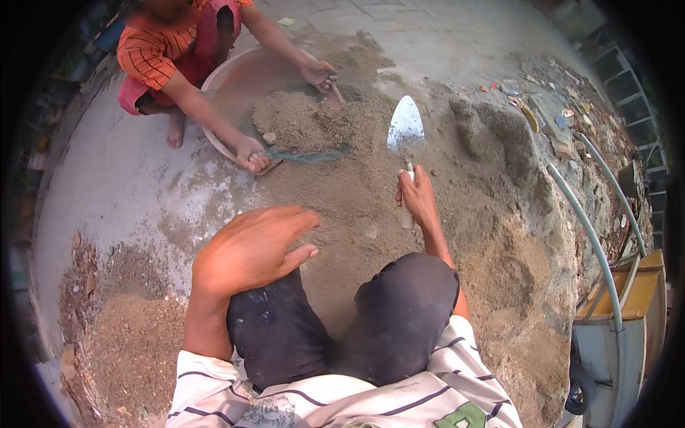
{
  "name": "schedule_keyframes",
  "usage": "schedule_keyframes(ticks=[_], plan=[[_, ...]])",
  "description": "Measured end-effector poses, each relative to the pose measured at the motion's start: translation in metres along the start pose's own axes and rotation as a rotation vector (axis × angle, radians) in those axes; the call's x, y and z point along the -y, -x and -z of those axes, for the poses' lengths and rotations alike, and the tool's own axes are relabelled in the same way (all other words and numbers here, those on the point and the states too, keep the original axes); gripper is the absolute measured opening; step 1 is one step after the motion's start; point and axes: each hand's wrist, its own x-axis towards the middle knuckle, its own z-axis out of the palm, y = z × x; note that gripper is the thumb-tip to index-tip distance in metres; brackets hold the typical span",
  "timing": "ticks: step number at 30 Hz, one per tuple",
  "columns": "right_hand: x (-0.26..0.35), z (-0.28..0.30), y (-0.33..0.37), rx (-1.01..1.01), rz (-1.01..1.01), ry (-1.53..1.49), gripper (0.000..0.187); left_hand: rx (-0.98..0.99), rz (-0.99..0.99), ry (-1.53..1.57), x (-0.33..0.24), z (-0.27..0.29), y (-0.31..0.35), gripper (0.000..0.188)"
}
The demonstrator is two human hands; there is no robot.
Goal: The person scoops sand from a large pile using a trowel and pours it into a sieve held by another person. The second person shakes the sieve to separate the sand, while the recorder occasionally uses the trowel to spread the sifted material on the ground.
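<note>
Work with trowel (pixel 407 135) and sand (pixel 335 242), seemingly between scoops. The right hand (pixel 417 196) is closed round the trowel's handle, blade pointing far, right of centre; loading it would call for lowering the blade. The left hand (pixel 257 242), near left, holds nothing, thumb and fingers apart. Far left, a co-worker (pixel 153 64) squats at a basin (pixel 235 85).

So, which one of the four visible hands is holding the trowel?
The wearer's right hand grips the trowel; the left hand looks empty, and the co-worker's hands are at the basin.
</note>
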Motion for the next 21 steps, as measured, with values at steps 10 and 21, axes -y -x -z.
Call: schedule_keyframes(ticks=[10,21], plan=[[-0.247,0.180,0.111,-0.583,-0.576,-0.508,0.019,0.077,0.071,-0.032,-0.004,-0.004,-0.020,0.039],[-0.204,0.155,0.119,-0.568,-0.339,0.324,0.031,0.111,0.024,-0.008,-0.010,0.005,-0.009,0.037]])
